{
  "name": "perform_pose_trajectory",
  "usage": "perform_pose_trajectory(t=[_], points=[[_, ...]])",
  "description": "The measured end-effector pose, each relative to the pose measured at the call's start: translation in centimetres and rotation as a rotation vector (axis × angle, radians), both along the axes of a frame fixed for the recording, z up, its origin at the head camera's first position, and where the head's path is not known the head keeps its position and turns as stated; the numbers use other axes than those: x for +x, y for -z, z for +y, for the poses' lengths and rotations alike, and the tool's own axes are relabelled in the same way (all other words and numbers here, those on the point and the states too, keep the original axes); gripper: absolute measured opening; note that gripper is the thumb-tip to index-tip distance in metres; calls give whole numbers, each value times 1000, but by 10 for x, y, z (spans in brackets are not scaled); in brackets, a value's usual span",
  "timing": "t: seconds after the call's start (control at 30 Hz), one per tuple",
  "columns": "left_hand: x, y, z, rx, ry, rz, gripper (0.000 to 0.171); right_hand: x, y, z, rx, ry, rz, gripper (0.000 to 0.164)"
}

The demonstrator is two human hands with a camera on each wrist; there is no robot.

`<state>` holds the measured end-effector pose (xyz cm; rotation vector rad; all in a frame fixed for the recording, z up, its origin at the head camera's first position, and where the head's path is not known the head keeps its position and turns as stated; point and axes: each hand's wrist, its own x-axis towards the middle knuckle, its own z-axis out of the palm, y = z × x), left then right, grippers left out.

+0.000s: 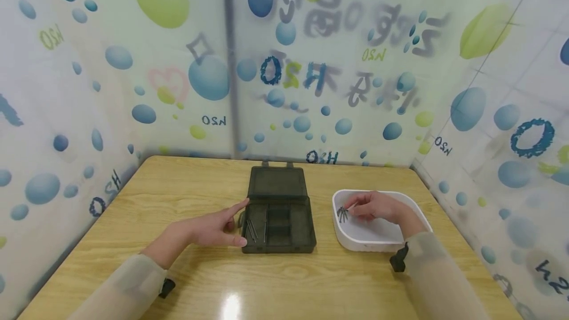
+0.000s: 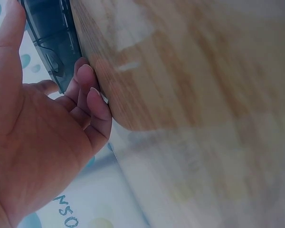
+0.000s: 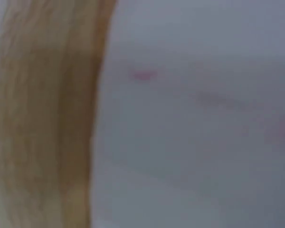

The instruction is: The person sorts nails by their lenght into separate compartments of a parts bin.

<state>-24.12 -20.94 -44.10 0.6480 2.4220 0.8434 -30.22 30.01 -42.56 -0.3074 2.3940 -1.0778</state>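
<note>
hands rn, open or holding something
Left hand: open, touching the dark box.
Right hand: at the white tray, fingers by metal pieces; grip can't be told.

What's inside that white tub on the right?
In the white tub, thin metal pieces show at the right hand; whether pinched or just lying there is unclear. That hand hides part of the tub's floor, so anything beneath it can't be seen.
</note>
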Motion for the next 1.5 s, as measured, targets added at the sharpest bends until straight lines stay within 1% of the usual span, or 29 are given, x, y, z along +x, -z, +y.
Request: perform_pose_trajectory(t=[0.13, 0.27, 0.33, 0.4, 0.57, 0.63, 0.77, 0.87, 1.0, 1.17, 1.33, 1.4, 1.5], points=[[0, 0, 1, 3, 3, -2, 115, 1, 9, 4, 4, 32, 1, 31], [-1, 0, 2, 7, 5, 1, 115, 1, 15, 6, -22, 51, 30, 34], [-1, 0, 2, 4, 4, 2, 114, 0, 19, 6, -30, 66, 39, 32], [0, 0, 1, 1, 3, 2, 114, -1, 22, 6, -27, 63, 63, 30], [0, 0, -1, 5, 4, 5, 113, -2, 26, 1, 20, 106, 105, 23], [1, 0, -1, 11, 3, 3, 113, -3, 26, 0, 25, 131, 102, 21], [1, 0, 0, 16, 6, -3, 114, -2, 28, 2, 9, 145, 94, 21], [1, 0, 0, 19, 8, -4, 114, -2, 30, 3, -6, 181, 77, 20], [1, 0, 1, 17, 9, 5, 114, -3, 31, 2, 7, 213, 69, 19], [1, -1, 1, 14, 12, 10, 113, -3, 30, 0, 53, 194, 69, 15], [1, -1, 1, 11, 8, 7, 114, -2, 28, -2, 82, 129, 72, 11], [1, -1, 1, 12, 7, 5, 114, -2, 27, -4, 92, 106, 74, 11], [2, -1, 1, 12, 6, 3, 114, -2, 25, -5, 99, 97, 65, 13]])
